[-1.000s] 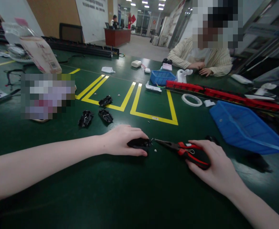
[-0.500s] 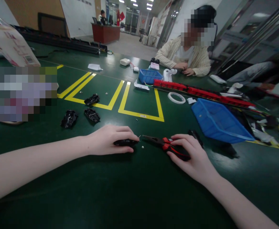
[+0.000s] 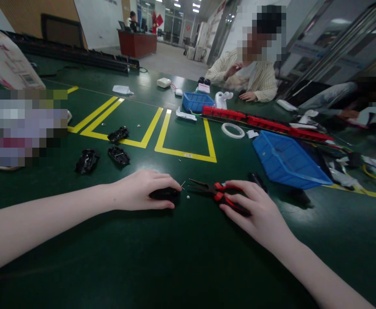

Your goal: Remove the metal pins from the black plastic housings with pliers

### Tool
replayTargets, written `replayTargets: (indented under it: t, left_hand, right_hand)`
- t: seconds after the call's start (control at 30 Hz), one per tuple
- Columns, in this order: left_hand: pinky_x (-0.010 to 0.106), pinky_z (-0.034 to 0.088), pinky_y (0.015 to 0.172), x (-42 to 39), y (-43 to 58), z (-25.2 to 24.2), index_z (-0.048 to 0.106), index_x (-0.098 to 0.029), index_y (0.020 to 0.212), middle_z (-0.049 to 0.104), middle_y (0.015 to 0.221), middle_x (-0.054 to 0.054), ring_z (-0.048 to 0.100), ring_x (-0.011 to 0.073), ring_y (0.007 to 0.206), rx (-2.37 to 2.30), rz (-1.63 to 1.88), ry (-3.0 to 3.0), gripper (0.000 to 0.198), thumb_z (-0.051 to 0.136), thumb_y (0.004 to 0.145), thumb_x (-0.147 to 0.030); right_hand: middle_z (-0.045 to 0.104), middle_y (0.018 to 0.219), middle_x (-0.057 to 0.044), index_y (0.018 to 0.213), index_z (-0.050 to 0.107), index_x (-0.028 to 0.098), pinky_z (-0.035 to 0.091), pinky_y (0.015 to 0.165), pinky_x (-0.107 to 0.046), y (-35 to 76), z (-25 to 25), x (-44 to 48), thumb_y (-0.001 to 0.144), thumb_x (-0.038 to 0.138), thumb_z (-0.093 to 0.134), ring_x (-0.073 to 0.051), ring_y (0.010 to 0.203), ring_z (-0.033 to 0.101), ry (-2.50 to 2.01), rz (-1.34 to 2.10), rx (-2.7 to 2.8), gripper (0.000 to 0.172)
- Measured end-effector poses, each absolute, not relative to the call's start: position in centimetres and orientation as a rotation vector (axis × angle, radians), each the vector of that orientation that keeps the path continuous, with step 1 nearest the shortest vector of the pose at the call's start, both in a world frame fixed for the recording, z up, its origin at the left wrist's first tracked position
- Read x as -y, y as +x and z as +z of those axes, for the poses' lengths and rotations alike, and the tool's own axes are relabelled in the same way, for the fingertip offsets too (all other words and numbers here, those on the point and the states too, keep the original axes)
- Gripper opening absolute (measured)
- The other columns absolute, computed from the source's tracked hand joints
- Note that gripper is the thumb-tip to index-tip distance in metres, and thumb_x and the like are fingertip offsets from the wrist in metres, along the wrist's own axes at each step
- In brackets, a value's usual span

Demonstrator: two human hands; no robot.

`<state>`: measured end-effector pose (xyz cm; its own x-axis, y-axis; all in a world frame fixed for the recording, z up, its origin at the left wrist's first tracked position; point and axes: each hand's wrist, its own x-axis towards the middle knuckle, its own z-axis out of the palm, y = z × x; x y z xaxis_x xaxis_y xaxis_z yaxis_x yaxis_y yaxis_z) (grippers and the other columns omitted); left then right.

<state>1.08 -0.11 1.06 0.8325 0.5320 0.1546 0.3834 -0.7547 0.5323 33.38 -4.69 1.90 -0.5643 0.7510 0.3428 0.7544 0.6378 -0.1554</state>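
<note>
My left hand [image 3: 143, 189] lies on the green table, its fingers closed over a small black plastic part [image 3: 164, 194] pressed to the surface. My right hand [image 3: 255, 210] grips the red-and-black handles of needle-nose pliers [image 3: 215, 192]. The jaws are slightly apart and point left at the part, a short gap away. A thin pin sticks out of the part's right end, and a tiny pale piece [image 3: 188, 197] lies on the table between part and jaws.
Three more black parts [image 3: 117, 155] lie at the left by yellow floor-tape lines [image 3: 162, 133]. A blue tray [image 3: 286, 161] sits right of the pliers. Beyond are a tape roll [image 3: 232, 130], red strips [image 3: 259, 121], a smaller blue bin [image 3: 196, 102] and a seated person [image 3: 249, 77].
My right hand has slid forward over the plier handles, and the jaws have opened a little. My left hand has stayed on the black part. The view has shifted to the right.
</note>
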Motion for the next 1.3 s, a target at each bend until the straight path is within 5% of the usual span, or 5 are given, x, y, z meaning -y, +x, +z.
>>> replayTargets:
  t: [0.2,0.4,0.7,1.1,1.3]
  left_hand:
    - [0.030,0.052,0.081,0.3,1.1,1.3,0.053,-0.022,0.124,0.066,0.113,0.004,0.065,0.0184,0.099,-0.685,0.406,2.531,0.035,0.058,0.092,-0.035]
    - [0.030,0.051,0.082,0.6,1.2,1.6,0.053,-0.023,0.124,0.066,0.115,0.004,0.065,0.0189,0.099,-0.703,0.398,2.525,0.034,0.058,0.092,-0.035]
    - [0.029,0.051,0.078,0.6,1.2,1.7,0.049,-0.024,0.131,0.068,0.113,0.005,0.067,0.0191,0.096,-0.813,0.417,2.495,0.044,0.060,0.091,-0.038]
    - [0.030,0.051,0.080,0.6,1.2,1.7,0.050,-0.023,0.129,0.068,0.114,0.005,0.066,0.0191,0.098,-0.819,0.421,2.476,0.043,0.061,0.090,-0.037]
    - [0.030,0.050,0.080,0.6,1.2,1.9,0.051,-0.023,0.129,0.067,0.114,0.005,0.065,0.0197,0.099,-0.809,0.399,2.471,0.041,0.058,0.092,-0.038]
  right_hand:
    - [0.056,0.133,-0.015,0.111,0.059,0.021,0.048,0.097,-0.054,33.6,1.3,4.4,0.089,0.033,0.058,-0.030,0.122,0.054,-1.254,-0.017,2.519,0.025]
    - [0.054,0.131,-0.018,0.137,0.040,0.017,0.048,0.097,-0.054,33.7,0.5,3.4,0.084,0.050,0.062,-0.032,0.121,0.053,-1.444,0.042,2.447,0.066]
    - [0.058,0.120,-0.019,0.125,0.051,0.013,0.050,0.092,-0.050,33.4,0.8,4.3,0.083,0.048,0.062,-0.031,0.110,0.057,-1.409,-0.169,2.408,0.055]
    - [0.055,0.121,-0.016,0.126,0.048,0.017,0.050,0.094,-0.049,33.1,1.2,4.2,0.084,0.047,0.061,-0.030,0.112,0.055,-1.425,0.032,2.447,0.053]
    - [0.061,0.107,-0.013,0.114,0.053,0.017,0.055,0.080,-0.043,32.8,1.4,4.3,0.085,0.043,0.061,-0.026,0.097,0.061,-1.355,0.077,2.457,0.039]
